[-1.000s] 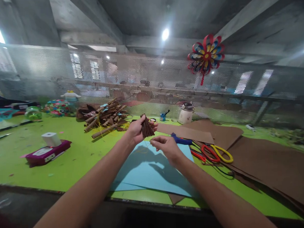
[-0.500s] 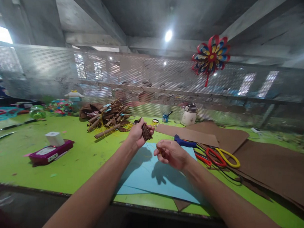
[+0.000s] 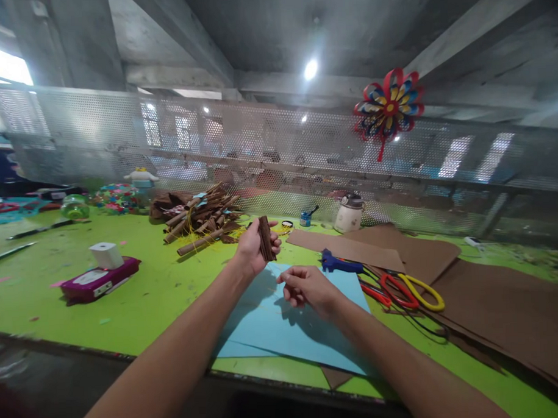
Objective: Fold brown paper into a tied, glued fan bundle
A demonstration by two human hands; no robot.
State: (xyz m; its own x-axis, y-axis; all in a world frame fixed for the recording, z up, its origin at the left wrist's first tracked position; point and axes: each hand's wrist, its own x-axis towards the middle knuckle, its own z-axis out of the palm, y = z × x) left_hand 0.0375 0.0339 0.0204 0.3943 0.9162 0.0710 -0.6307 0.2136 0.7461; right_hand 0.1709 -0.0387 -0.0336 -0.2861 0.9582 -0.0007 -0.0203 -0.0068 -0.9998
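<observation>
My left hand (image 3: 251, 246) is wrapped around a small stack of pleated brown paper (image 3: 266, 239), held up above the table with its folds showing. Lower and to the right, my right hand (image 3: 307, 288) has its thumb and forefinger pinched, the other fingers curled. Whatever is in that pinch, if anything, is too small to make out. Both hands are over sheets of light blue paper (image 3: 292, 336), on which they cast shadows. Just right of my right hand lies a blue glue gun (image 3: 342, 263).
Red-handled scissors (image 3: 398, 290) and yellow-handled scissors (image 3: 423, 292) lie at right beside large brown paper sheets (image 3: 516, 316). Rolled brown paper tubes (image 3: 201, 221) with yellow strands are heaped behind my left hand. A purple box (image 3: 101, 279) stands left; a white jar (image 3: 349, 212) stands at the back.
The pleated brown paper has turned more upright in my left hand. My right hand has dropped slightly, and the brownish bit seen earlier at its fingertips no longer shows.
</observation>
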